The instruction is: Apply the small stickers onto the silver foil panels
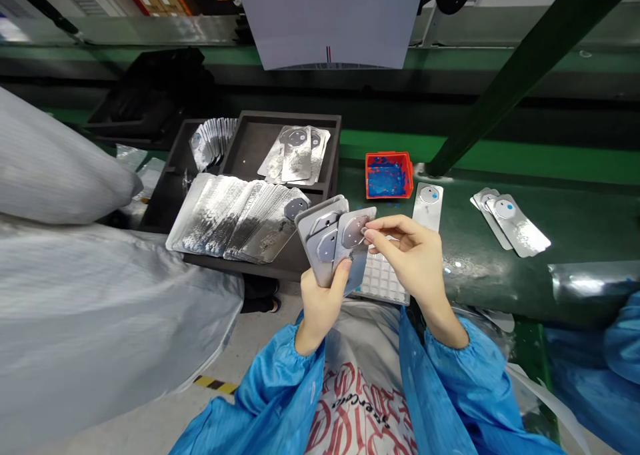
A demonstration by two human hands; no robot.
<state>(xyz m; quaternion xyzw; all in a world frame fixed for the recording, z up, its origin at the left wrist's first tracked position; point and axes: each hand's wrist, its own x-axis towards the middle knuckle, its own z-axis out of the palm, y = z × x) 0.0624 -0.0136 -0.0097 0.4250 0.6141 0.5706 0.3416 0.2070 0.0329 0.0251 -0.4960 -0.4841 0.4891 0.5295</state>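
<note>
My left hand (323,301) grips several silver phone back covers (327,241), fanned out, each with a round camera area. My right hand (413,251) pinches at the camera area of the front cover; whatever sits between its thumb and forefinger is too small to make out. Under my hands lies a white tray with small square cells (383,281), partly hidden by the right hand. Just behind the right hand, a single cover (429,201) with a blue dot rests on the green bench.
To the left, a dark tray (280,118) holds a few covers, with a long fanned row of covers (235,215) before it. An orange bin (389,175) with blue bits stands ahead. More covers (515,221) lie at right. A green post (525,75) slants overhead.
</note>
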